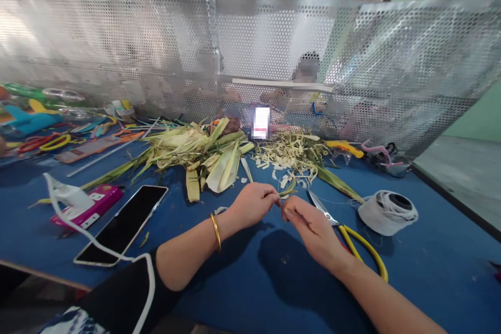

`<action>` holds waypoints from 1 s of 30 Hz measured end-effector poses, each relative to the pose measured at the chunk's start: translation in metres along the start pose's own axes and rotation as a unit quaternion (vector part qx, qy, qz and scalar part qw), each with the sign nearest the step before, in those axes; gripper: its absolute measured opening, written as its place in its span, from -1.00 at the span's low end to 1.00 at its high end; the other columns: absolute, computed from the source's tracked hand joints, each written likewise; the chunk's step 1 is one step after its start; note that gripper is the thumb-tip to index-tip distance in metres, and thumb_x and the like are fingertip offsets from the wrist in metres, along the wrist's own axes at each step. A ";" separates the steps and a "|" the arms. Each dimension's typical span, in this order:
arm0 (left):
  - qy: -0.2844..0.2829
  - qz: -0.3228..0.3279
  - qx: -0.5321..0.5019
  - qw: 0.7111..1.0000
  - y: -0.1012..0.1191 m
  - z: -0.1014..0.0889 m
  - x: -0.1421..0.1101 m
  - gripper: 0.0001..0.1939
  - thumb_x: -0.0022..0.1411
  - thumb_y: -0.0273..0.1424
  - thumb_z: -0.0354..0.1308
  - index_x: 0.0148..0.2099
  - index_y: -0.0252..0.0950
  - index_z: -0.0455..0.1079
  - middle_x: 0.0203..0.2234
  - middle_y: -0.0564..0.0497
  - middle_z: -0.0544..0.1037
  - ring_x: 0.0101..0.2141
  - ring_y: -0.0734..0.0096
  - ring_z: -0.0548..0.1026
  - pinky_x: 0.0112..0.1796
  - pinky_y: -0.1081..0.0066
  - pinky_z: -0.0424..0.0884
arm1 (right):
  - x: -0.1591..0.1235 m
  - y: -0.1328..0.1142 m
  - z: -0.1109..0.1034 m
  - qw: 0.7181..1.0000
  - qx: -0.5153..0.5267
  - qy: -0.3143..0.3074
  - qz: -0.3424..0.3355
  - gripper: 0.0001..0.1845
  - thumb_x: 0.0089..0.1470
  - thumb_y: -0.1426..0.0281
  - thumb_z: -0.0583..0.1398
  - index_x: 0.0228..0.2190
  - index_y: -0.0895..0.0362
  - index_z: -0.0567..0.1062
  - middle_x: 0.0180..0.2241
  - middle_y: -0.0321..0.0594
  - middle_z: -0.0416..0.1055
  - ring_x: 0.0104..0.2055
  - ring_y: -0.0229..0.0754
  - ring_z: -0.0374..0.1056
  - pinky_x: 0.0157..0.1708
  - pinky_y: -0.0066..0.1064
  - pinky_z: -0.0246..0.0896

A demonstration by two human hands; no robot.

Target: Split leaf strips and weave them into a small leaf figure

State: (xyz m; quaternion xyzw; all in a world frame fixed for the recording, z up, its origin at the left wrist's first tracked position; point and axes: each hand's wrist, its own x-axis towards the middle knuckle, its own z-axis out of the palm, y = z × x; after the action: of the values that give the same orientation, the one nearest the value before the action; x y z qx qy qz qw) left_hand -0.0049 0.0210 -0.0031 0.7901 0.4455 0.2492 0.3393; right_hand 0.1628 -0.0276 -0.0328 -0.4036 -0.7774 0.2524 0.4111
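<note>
Close together over the blue table [242,292], my two hands are pinched at the fingertips. A small green leaf strip [288,191] sticks out from the fingertips of my left hand [254,204]. The fingers of my right hand [309,225] are closed too; what they hold is too small to make out. Fine white thread runs from a spool [381,216] on the right toward my hands. Beside my right hand lie scissors [362,245] with yellow handles, blades partly open, a handle partly hidden behind my wrist.
Green husk leaves [188,148] and shredded strips [291,151] lie along the back, before a perforated metal screen [270,36]. On the left are a phone [127,222], a magenta box [92,206] and a white cable [99,245]. People sit behind the screen.
</note>
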 end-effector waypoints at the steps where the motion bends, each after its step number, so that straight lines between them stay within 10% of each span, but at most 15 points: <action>1: 0.001 0.006 0.014 1.000 -0.001 0.001 0.000 -0.73 0.16 -0.45 -0.04 -0.45 -0.30 0.48 -0.62 0.08 0.42 -0.51 0.46 0.34 -0.45 0.51 0.19 | 0.000 -0.001 0.000 1.000 -0.017 -0.001 -0.014 -0.70 0.28 0.31 -0.05 -0.49 0.07 0.26 -0.50 -0.29 0.24 -0.43 -0.23 0.17 -0.40 -0.39 0.13; 10: -0.025 0.061 0.248 0.966 -0.001 0.012 -0.007 -0.71 0.23 -0.48 -0.07 -0.37 -0.33 0.49 -0.42 -0.12 0.57 -0.33 0.25 0.49 -0.30 0.40 0.30 | -0.001 -0.013 0.005 0.989 -0.095 -0.056 -0.094 -0.74 0.23 0.46 -0.04 -0.51 0.07 0.20 -0.50 -0.28 0.25 -0.45 -0.23 0.15 -0.44 -0.41 0.06; 16: -0.144 0.122 0.253 0.949 0.002 0.009 -0.012 -0.79 0.13 -0.54 0.03 -0.40 -0.32 0.49 -0.41 -0.12 0.59 -0.34 0.23 0.51 -0.32 0.40 0.32 | 0.006 -0.007 -0.012 0.989 0.066 -0.092 0.095 -0.73 0.16 0.34 0.06 -0.57 0.10 0.30 -0.56 -0.32 0.29 -0.47 -0.26 0.23 -0.42 -0.43 0.12; 20: -0.198 0.188 0.090 0.958 0.005 -0.002 -0.011 -0.77 0.19 -0.52 0.01 -0.39 -0.27 0.48 -0.42 0.02 0.57 -0.35 0.42 0.48 -0.27 0.52 0.28 | 0.013 -0.002 -0.024 0.924 0.304 -0.067 0.224 -0.71 0.01 0.23 0.19 -0.61 0.13 0.35 -0.60 -0.33 0.31 -0.55 -0.30 0.22 -0.48 -0.43 0.15; 30: -0.051 0.091 -0.066 0.992 0.005 -0.003 -0.004 -0.77 0.24 -0.43 -0.03 -0.44 -0.31 0.36 -0.58 0.12 0.34 -0.49 0.52 0.27 -0.39 0.52 0.18 | 0.012 0.005 -0.001 0.740 0.569 0.125 0.335 -0.85 -0.18 0.37 0.34 -0.55 0.13 0.47 -0.57 -0.33 0.41 -0.49 -0.32 0.35 -0.42 -0.49 0.28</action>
State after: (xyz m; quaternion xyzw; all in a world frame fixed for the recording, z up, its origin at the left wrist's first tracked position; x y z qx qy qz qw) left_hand -0.0059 0.0166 0.0024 0.8150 0.3362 0.2670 0.3891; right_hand 0.1618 -0.0147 -0.0311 -0.3565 -0.2454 0.7164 0.5472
